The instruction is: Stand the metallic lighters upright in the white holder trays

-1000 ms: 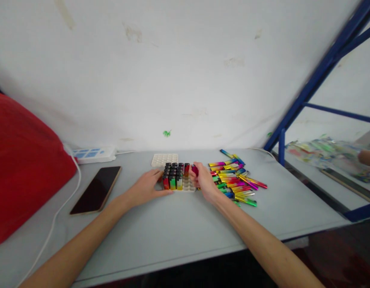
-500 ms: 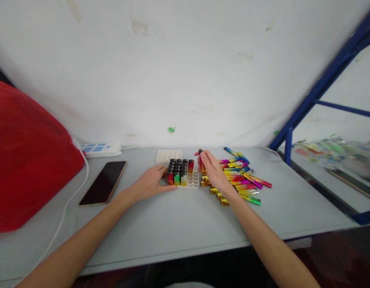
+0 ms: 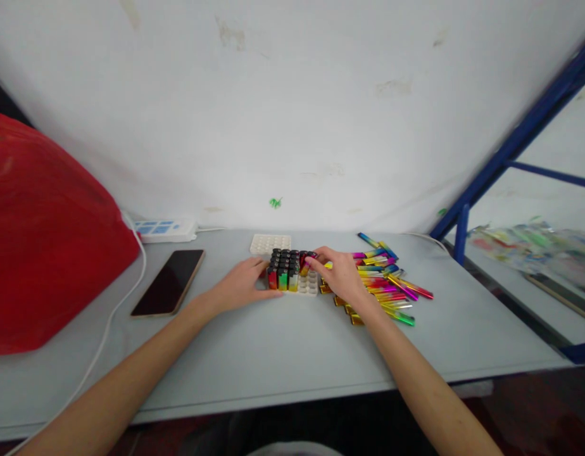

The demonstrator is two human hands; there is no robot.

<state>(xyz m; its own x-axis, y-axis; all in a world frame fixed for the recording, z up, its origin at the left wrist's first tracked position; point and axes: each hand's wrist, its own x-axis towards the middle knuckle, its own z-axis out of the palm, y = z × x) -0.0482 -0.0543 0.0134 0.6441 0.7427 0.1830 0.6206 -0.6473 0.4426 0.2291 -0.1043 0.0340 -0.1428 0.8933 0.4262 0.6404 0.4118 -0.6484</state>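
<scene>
Shiny coloured lighters [image 3: 283,278] with black ends up stand in tight rows in a white pitted tray [image 3: 308,286]. My left hand [image 3: 240,284] is curved around the tray's left side, thumb along the front and fingers toward the back, steadying it. My right hand [image 3: 337,272] pinches a red and gold lighter [image 3: 305,266], tilted over the tray's right part beside the standing rows. Its lower end is near the pits; whether it sits in one I cannot tell. A loose pile of metallic lighters [image 3: 392,282] lies to the right, partly behind my right hand.
Another white pitted tray [image 3: 270,244] lies behind the filled one. At left are a phone [image 3: 169,283], a power strip [image 3: 165,230], a white cable [image 3: 113,313] and a large red bag [image 3: 50,240]. A blue metal frame [image 3: 504,152] stands at right, before the wall.
My right hand has moved left and slightly down, bringing the lighter from above the pile's edge to the tray's rows. My left hand stays at the tray. The view has shifted slightly.
</scene>
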